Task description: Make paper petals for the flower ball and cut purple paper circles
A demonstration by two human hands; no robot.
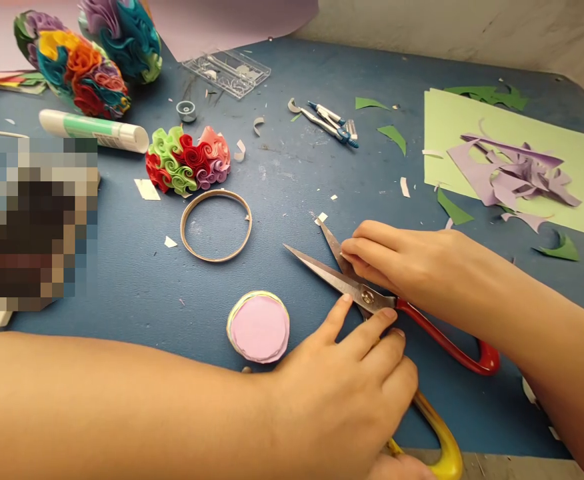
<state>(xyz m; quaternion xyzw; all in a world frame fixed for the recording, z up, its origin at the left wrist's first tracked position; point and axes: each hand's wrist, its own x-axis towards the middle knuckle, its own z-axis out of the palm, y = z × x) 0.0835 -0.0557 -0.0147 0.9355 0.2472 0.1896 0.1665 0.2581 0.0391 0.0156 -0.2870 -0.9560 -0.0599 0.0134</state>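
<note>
An open pair of scissors (pixel 322 270), with one red and one yellow handle, lies aslant over the blue table. My left hand (pixel 352 380) reaches across from the left and grips it near the pivot and the yellow handle, two fingertips resting on the metal. Bent over the far blade, my right hand (pixel 397 257) has its fingers pressed together against it; its thumb is hidden. Left of my left hand lies a stack of round paper discs (pixel 261 329), pale lilac on top with a yellowish edge. A thin brown ring (pixel 184 233) lies farther back.
Behind the ring stands a band of rolled paper rosettes (pixel 187 160). A glue stick (pixel 92 131), two colourful paper-rosette pieces (pixel 85 70), a drawing compass (pixel 329 123) and a clear plastic case (pixel 229 72) lie farther off. Lilac scraps (pixel 527 173) cover light green paper (pixel 442 113) at right.
</note>
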